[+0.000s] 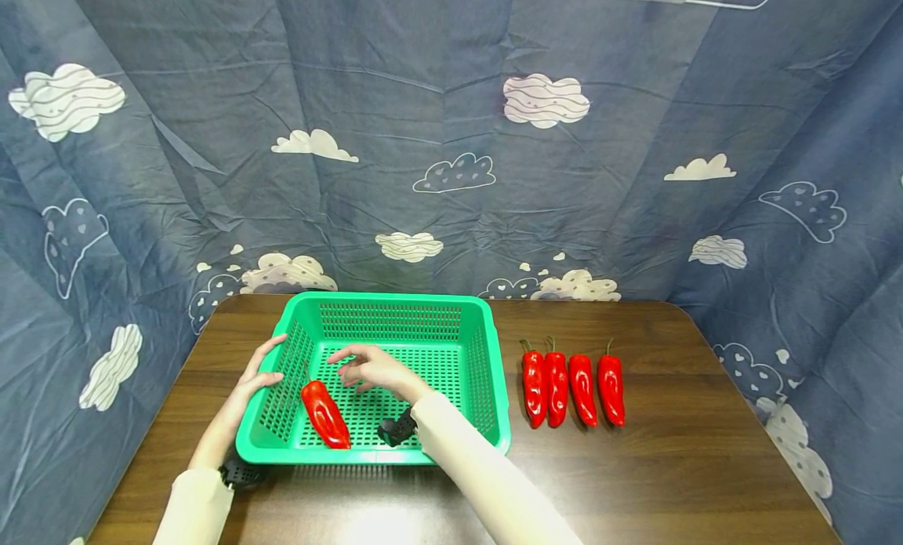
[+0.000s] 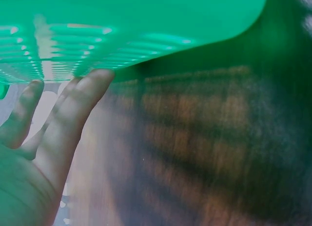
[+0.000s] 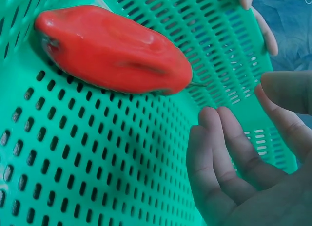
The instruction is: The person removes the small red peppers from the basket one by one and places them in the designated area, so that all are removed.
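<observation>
Right hand (image 1: 370, 368) hovers inside the green basket (image 1: 395, 306), fingers loose and spread, holding nothing. Under it is a perforated plastic floor with slotted walls, all glossy. Just to that hand's left, a smooth waxy red pepper (image 1: 325, 413) lies on the basket floor, fat at one end and tapering; not touching the fingers. Left hand (image 1: 255, 376) rests straight fingers against the basket's outer left wall, nothing gripped. Well off to the right hand's right, four more peppers (image 1: 573, 386) sit in a row on the dark wood table (image 1: 670, 466). Left wrist view is blurry.
</observation>
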`<act>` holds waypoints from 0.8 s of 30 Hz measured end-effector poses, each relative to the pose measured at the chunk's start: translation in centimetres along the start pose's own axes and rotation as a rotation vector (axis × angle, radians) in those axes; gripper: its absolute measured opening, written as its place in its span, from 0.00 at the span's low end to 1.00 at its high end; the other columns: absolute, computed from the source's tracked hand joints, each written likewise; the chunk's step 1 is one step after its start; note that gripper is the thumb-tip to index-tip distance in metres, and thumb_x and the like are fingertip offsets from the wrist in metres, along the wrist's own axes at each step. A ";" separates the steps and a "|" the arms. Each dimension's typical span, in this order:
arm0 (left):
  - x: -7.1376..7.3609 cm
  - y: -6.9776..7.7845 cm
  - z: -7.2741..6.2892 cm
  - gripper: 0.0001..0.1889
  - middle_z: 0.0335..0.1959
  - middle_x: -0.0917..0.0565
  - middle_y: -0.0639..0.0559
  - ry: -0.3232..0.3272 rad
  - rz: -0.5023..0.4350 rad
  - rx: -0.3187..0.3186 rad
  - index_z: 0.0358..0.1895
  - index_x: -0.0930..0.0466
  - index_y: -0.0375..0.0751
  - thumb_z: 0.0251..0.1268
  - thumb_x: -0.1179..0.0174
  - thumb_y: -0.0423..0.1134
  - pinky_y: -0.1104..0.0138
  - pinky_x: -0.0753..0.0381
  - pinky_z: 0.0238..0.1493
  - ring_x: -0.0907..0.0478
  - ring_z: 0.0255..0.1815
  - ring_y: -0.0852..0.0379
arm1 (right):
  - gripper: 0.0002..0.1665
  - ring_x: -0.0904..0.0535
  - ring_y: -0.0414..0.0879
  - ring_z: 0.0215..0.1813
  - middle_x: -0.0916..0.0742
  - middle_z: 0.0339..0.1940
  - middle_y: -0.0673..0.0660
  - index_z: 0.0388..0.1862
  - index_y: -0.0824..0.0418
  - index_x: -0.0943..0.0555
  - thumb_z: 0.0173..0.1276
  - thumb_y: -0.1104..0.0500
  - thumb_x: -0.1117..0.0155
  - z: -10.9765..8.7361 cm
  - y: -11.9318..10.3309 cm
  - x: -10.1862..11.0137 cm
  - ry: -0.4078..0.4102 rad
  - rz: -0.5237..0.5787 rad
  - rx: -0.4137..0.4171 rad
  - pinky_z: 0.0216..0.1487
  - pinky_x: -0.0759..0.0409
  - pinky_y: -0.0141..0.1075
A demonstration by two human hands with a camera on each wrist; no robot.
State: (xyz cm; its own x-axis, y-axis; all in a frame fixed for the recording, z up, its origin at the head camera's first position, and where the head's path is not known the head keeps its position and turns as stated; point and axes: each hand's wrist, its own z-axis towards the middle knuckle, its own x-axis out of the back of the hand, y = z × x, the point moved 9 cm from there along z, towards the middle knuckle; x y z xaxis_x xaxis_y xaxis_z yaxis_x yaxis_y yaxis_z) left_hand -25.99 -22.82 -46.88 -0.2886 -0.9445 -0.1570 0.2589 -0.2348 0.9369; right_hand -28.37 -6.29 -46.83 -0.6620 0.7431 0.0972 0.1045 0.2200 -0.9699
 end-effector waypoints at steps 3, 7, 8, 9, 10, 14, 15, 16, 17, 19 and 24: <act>0.0 0.0 0.0 0.35 0.57 0.27 0.60 0.001 0.000 0.004 0.67 0.33 0.56 0.60 0.62 0.19 0.71 0.25 0.50 0.27 0.54 0.63 | 0.22 0.23 0.63 0.53 0.20 0.52 0.70 0.59 0.65 0.24 0.65 0.70 0.46 0.3 0.1 -0.5 -0.014 -0.011 -0.009 0.52 0.25 0.56; 0.0 -0.1 0.0 0.35 0.57 0.28 0.61 0.005 0.005 0.006 0.67 0.33 0.56 0.61 0.62 0.19 0.72 0.26 0.49 0.27 0.53 0.64 | 0.22 0.22 0.59 0.50 0.18 0.47 0.66 0.58 0.63 0.22 0.65 0.69 0.44 0.6 0.4 -1.2 -0.028 -0.045 -0.030 0.51 0.25 0.55; 0.1 -0.1 0.0 0.35 0.57 0.28 0.61 0.006 0.005 0.008 0.67 0.33 0.56 0.61 0.62 0.19 0.72 0.25 0.49 0.27 0.53 0.64 | 0.22 0.22 0.58 0.50 0.17 0.45 0.64 0.58 0.62 0.22 0.65 0.69 0.44 0.6 0.5 -1.4 -0.034 -0.052 -0.039 0.51 0.24 0.55; 0.1 -0.1 0.0 0.35 0.57 0.28 0.61 0.007 0.006 0.009 0.67 0.33 0.56 0.61 0.62 0.19 0.72 0.25 0.49 0.27 0.53 0.64 | 0.22 0.21 0.57 0.49 0.17 0.44 0.62 0.58 0.62 0.22 0.65 0.69 0.44 0.7 0.6 -1.5 -0.041 -0.059 -0.047 0.50 0.24 0.54; 0.1 -0.1 0.0 0.35 0.57 0.28 0.61 0.006 0.007 0.010 0.67 0.33 0.57 0.61 0.62 0.19 0.72 0.25 0.49 0.27 0.53 0.64 | 0.22 0.21 0.56 0.49 0.17 0.43 0.61 0.58 0.62 0.22 0.65 0.69 0.44 0.7 0.7 -1.6 -0.045 -0.065 -0.054 0.50 0.24 0.54; 0.0 -0.1 0.0 0.35 0.57 0.27 0.61 0.006 0.003 0.011 0.67 0.33 0.57 0.60 0.62 0.19 0.71 0.25 0.49 0.27 0.53 0.64 | 0.23 0.20 0.53 0.49 0.16 0.44 0.58 0.59 0.61 0.22 0.65 0.69 0.44 0.9 1.3 -1.9 -0.060 -0.076 -0.087 0.50 0.24 0.52; 0.0 -0.1 0.0 0.35 0.57 0.28 0.61 0.007 0.002 0.011 0.67 0.33 0.57 0.60 0.63 0.19 0.71 0.25 0.49 0.27 0.53 0.64 | 0.23 0.20 0.51 0.48 0.16 0.45 0.58 0.59 0.60 0.22 0.65 0.69 0.44 0.9 1.4 -2.0 -0.063 -0.078 -0.093 0.50 0.24 0.52; 0.0 -0.1 0.0 0.35 0.57 0.28 0.61 0.007 -0.001 0.011 0.67 0.33 0.57 0.61 0.63 0.19 0.71 0.25 0.49 0.27 0.53 0.64 | 0.23 0.20 0.50 0.48 0.16 0.45 0.57 0.60 0.60 0.23 0.65 0.69 0.44 0.9 1.6 -2.0 -0.065 -0.076 -0.100 0.50 0.24 0.51; 0.0 -0.1 0.0 0.35 0.57 0.28 0.61 0.007 -0.004 0.013 0.67 0.33 0.56 0.61 0.63 0.19 0.71 0.25 0.49 0.27 0.53 0.64 | 0.23 0.20 0.49 0.47 0.16 0.45 0.57 0.60 0.60 0.23 0.64 0.69 0.43 1.0 1.7 -2.0 -0.069 -0.076 -0.106 0.50 0.23 0.51; -0.1 0.0 -0.1 0.35 0.58 0.28 0.61 0.003 -0.011 0.017 0.68 0.34 0.55 0.61 0.63 0.19 0.71 0.26 0.50 0.27 0.54 0.64 | 0.24 0.20 0.48 0.44 0.15 0.44 0.55 0.59 0.60 0.22 0.64 0.69 0.43 1.0 1.9 -2.1 -0.080 -0.074 -0.121 0.49 0.23 0.49; -0.2 -0.1 -0.1 0.34 0.59 0.29 0.62 0.001 -0.013 0.026 0.69 0.36 0.54 0.63 0.63 0.20 0.72 0.27 0.51 0.28 0.55 0.64 | 0.23 0.19 0.48 0.42 0.15 0.41 0.53 0.58 0.58 0.21 0.63 0.68 0.44 1.2 2.6 -2.5 -0.127 -0.061 -0.165 0.45 0.22 0.46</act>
State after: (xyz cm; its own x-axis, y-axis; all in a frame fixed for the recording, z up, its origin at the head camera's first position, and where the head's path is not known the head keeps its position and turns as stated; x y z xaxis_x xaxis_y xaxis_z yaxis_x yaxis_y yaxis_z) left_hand -25.82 -22.64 -46.94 -0.2907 -0.9417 -0.1693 0.2306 -0.2407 0.9428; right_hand -27.31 -8.36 -49.89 -0.7579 0.6421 0.1152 0.1745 0.3697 -0.9126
